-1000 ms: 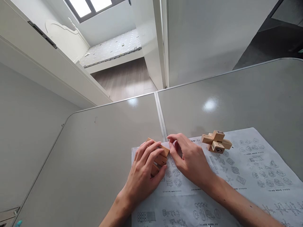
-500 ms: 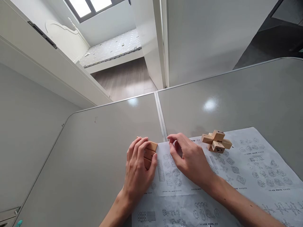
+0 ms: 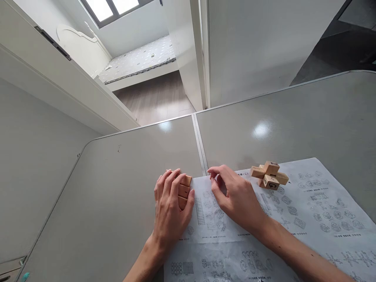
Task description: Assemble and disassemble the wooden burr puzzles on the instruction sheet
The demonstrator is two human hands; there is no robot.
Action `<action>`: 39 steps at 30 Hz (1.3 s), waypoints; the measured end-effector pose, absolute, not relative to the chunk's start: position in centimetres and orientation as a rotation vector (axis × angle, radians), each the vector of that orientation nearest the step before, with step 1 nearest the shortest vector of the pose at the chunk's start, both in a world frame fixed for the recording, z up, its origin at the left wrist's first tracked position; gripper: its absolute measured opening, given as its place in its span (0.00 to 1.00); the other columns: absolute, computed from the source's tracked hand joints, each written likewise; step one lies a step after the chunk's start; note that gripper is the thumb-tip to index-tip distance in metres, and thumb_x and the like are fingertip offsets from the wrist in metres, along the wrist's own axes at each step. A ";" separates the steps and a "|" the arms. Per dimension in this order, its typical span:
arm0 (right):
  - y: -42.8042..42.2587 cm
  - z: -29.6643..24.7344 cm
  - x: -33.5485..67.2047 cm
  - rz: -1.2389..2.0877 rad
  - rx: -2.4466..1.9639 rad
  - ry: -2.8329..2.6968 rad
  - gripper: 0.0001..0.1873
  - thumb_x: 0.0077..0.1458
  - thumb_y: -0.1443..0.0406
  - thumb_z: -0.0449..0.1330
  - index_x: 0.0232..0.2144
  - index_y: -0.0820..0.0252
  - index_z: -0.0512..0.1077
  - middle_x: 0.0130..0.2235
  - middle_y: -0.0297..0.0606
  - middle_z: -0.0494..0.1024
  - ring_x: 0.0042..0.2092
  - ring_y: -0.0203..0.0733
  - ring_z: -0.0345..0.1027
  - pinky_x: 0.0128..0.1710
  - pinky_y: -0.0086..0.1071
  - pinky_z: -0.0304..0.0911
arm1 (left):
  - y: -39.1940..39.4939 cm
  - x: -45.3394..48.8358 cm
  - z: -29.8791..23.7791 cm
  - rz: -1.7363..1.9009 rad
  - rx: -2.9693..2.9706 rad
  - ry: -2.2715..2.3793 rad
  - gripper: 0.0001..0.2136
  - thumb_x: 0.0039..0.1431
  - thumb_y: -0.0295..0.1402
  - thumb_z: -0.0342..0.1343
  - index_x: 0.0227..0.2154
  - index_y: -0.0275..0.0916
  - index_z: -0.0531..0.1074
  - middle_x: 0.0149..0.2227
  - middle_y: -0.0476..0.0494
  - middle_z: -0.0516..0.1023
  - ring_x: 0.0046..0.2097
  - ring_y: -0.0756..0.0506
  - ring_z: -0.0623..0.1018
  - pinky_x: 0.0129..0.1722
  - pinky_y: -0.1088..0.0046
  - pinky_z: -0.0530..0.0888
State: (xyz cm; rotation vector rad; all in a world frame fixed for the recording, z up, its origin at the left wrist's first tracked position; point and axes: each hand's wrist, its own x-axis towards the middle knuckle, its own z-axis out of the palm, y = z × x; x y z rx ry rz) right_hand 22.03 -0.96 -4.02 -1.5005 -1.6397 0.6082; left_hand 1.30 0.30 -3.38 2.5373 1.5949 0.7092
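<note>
My left hand (image 3: 172, 201) lies over a group of wooden puzzle pieces (image 3: 184, 191), fingers bent across them and thumb along the right side. Three piece ends show side by side; the rest is under the hand. My right hand (image 3: 232, 192) rests on the printed sheet (image 3: 211, 246), its fingers curled and the thumb tip close to the index finger, with nothing visible in it. To the right of it, an assembled wooden burr puzzle (image 3: 270, 175) with dark marks on its ends sits on the sheet's upper edge.
The grey table (image 3: 123, 203) has a metal seam (image 3: 199, 143) running away from me and a metal-trimmed far edge. Line drawings of puzzles cover the sheet. Past the table are a doorway and a bed (image 3: 141, 58).
The wooden pieces under my left hand have shifted slightly left and turned straighter, the fingers moving with them. My right hand and the assembled puzzle stay in place.
</note>
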 end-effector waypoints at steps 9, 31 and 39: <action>-1.0 -4.3 22.1 0.625 -1.515 -1.643 0.08 0.69 0.68 0.54 0.46 0.56 0.73 0.37 0.33 0.78 0.33 0.39 0.73 0.31 0.32 0.65 | 0.1 1.4 -3.4 0.721 2.675 1.353 0.21 0.71 0.26 0.58 0.62 0.51 0.72 0.67 0.44 0.74 0.72 0.35 0.66 0.71 0.42 0.66; -1.0 -3.9 22.1 0.632 -1.520 -1.658 0.08 0.68 0.69 0.53 0.44 0.55 0.71 0.37 0.36 0.79 0.33 0.41 0.74 0.30 0.33 0.65 | 0.0 1.4 -3.3 0.738 2.588 1.430 0.14 0.69 0.28 0.59 0.55 0.47 0.74 0.64 0.43 0.78 0.71 0.34 0.69 0.67 0.44 0.72; -1.1 -3.9 22.1 0.615 -1.505 -1.676 0.08 0.68 0.69 0.53 0.45 0.56 0.72 0.37 0.35 0.79 0.34 0.40 0.74 0.33 0.33 0.66 | -0.2 1.6 -3.0 0.651 2.626 1.330 0.14 0.71 0.27 0.57 0.56 0.44 0.72 0.65 0.42 0.76 0.71 0.36 0.68 0.68 0.48 0.72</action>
